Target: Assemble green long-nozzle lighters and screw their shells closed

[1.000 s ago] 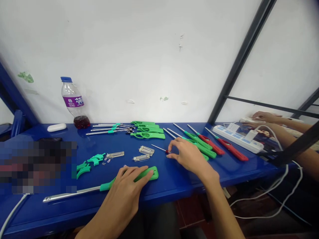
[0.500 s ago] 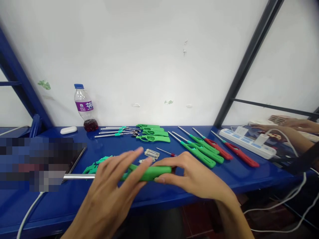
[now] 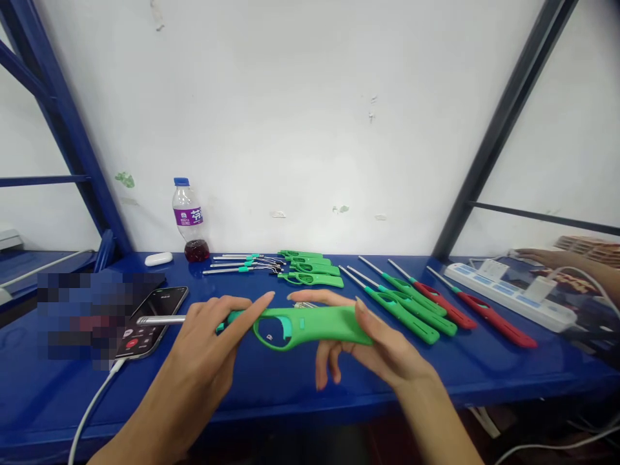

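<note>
Gripping a green lighter [image 3: 324,325] above the table's near edge, two bare hands hold it level, crosswise to the body. The left hand [image 3: 208,345] closes around the front, where the metal tube [image 3: 157,320] meets the handle, its fingers hiding most of the join. The right hand [image 3: 375,345] pinches the tail, thumb on the near face and index finger along the top, the lower fingers hanging loose; holding both ends probably steadies the long, slim body. The trigger opening between the hands faces the wearer, unobstructed. Just beyond, a clear part [image 3: 304,304] shows partly behind the right index finger. Farther back, green casings [image 3: 317,279] lie beside metal rods [image 3: 225,268] trailing wires, apparently grouped by kind. To the right, three green lighters [image 3: 400,312] and two red lighters [image 3: 496,318] lie side by side, tubes pointing away, seemingly sorted by colour. A phone [image 3: 157,313] rests at left on a white cable [image 3: 94,400], and a bottle [image 3: 190,223] stands near the wall. At far right, a white power strip [image 3: 508,297] borders the blue table [image 3: 290,394].
</note>
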A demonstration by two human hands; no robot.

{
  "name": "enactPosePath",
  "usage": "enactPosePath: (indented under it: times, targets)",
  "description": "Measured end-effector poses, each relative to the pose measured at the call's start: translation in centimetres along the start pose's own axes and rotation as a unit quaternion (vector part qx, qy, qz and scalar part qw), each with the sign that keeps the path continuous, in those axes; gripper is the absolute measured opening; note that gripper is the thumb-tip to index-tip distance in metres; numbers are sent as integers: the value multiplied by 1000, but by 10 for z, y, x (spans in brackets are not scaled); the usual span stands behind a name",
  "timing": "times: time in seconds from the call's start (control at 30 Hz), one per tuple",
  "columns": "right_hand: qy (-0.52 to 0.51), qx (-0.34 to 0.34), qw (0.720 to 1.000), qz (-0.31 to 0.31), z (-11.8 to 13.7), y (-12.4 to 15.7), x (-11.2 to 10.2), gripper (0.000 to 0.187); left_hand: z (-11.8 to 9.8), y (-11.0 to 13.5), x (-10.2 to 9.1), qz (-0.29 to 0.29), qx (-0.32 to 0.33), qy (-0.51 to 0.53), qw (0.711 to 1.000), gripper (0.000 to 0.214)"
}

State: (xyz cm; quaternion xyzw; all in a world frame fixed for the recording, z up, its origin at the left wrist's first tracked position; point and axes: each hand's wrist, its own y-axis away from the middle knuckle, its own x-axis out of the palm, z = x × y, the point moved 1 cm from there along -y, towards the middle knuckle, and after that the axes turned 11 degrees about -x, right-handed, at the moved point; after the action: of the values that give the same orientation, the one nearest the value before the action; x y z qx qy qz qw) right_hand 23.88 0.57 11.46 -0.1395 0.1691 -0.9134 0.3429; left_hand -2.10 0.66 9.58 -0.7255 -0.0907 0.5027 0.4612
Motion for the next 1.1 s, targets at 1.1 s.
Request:
enactPosePath:
  times: [1.1]
  targets:
    - [339,-198,890,-232,9,6,-21,17,-19,7,52,121,-27,224,967,29]
